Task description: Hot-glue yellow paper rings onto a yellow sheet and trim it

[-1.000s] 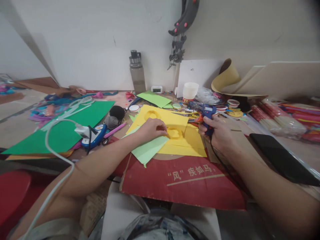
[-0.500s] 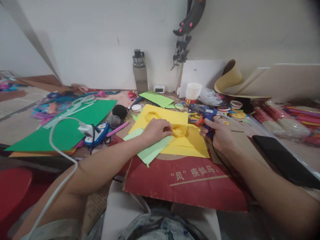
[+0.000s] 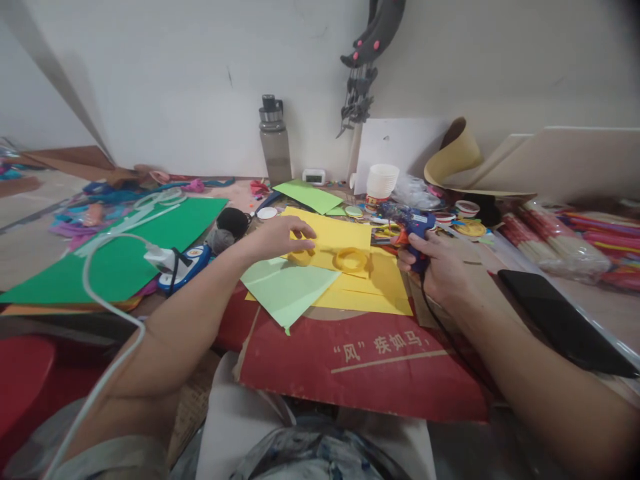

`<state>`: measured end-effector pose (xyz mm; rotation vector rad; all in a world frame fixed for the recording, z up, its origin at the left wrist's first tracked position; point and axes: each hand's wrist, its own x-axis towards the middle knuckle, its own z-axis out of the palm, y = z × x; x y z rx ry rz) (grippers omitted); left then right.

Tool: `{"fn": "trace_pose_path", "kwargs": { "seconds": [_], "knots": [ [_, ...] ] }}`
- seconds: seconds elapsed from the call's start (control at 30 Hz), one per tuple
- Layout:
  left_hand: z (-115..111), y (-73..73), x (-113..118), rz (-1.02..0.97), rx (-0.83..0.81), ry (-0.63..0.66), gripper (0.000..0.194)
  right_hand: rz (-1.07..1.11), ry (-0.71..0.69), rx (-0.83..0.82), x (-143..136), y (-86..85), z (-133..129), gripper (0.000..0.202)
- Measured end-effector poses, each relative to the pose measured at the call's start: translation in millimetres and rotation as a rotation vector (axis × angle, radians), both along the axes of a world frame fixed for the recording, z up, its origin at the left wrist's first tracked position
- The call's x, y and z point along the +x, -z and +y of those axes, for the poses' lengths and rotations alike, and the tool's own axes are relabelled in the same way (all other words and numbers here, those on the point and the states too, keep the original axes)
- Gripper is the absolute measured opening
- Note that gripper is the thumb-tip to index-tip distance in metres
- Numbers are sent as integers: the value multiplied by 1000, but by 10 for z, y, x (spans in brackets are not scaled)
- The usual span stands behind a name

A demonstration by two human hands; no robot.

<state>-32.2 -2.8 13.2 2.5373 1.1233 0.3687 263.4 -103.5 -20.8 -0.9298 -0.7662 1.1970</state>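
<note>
My right hand [image 3: 435,260] is wrapped round the handle of a blue hot glue gun [image 3: 421,230], whose nozzle end points left over the cluttered table. My left hand [image 3: 287,235], fingers apart and bent, hovers at a yellow ring [image 3: 301,256] and partly hides it; whether it touches the ring I cannot tell. Another yellow ring [image 3: 351,261], like a rolled paper strip, sits on the yellow sheets [image 3: 385,287] between my hands. A pale green sheet [image 3: 289,288] lies below my left wrist.
Under the sheets is red cardboard [image 3: 370,373]. A black phone [image 3: 563,320] lies at right. On the left are a blue power strip [image 3: 193,263] with a white plug and a green sheet [image 3: 125,253]. Behind stand a bottle [image 3: 276,150] and paper cups [image 3: 383,180].
My left hand has moved left and away from the right-hand yellow ring to the left one, its fingers spreading. My right hand keeps the glue gun in about the same place.
</note>
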Motion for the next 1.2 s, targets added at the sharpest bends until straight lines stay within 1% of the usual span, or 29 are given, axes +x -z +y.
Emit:
{"fn": "trace_pose_path", "kwargs": {
  "seconds": [0.1, 0.13, 0.17, 0.23, 0.3, 0.4, 0.5, 0.6, 0.77, 0.93, 1.03, 1.2],
  "knots": [
    [-13, -115, -106, 200, -75, 107, 62, -16, -9, -5, 3, 5, -1, 32],
    [-13, -129, -127, 241, -82, 133, 68, -19, -6, -1, 5, 6, 0, 31],
    [-8, -131, -139, 264, -80, 146, 70, -20, -1, 4, 6, 7, 1, 31],
    [15, -101, -141, 277, -71, 146, 62, -26, 10, 7, 6, 8, 3, 31],
    [44, -40, -121, 263, -55, 156, 54, -34, 18, 3, 2, 9, 4, 32],
    [64, 58, -76, 214, -8, 174, 47, -36, 34, -13, -9, 14, 4, 34],
    [47, 109, -33, 186, 23, 144, 41, -35, 37, -23, -17, 23, 5, 37],
    [27, 109, -4, 165, 29, 139, 34, -36, 32, -22, -13, 33, 8, 39],
    [27, 59, -9, 129, 33, 163, 13, -46, 25, -6, 1, 40, 3, 39],
    [23, 7, -41, 117, 103, 69, 11, -28, 8, -4, 3, 25, -6, 38],
    [18, 21, -27, 104, 121, 91, 9, -21, 3, 0, 4, 20, -7, 38],
    [-25, 56, 30, 74, 93, 141, 4, -40, 12, 2, 3, 21, -4, 37]
  ]
}}
